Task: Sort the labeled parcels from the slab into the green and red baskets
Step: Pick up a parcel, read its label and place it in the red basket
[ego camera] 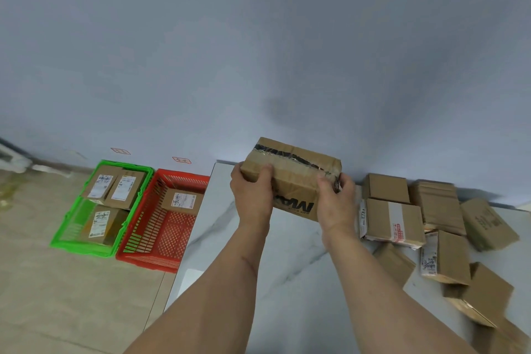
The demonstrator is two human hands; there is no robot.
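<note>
I hold a taped cardboard parcel (291, 178) up over the far edge of the desk (287, 253), my left hand (253, 195) gripping its left end and my right hand (334, 204) curled round its right end. Its black print faces me; I cannot make out a shipping label on it. More parcels (425, 227) lie heaped on the desk to my right. On the floor to my left the green basket (71, 227) holds three labeled boxes, and the red basket (149, 250), touching it, holds one.
</note>
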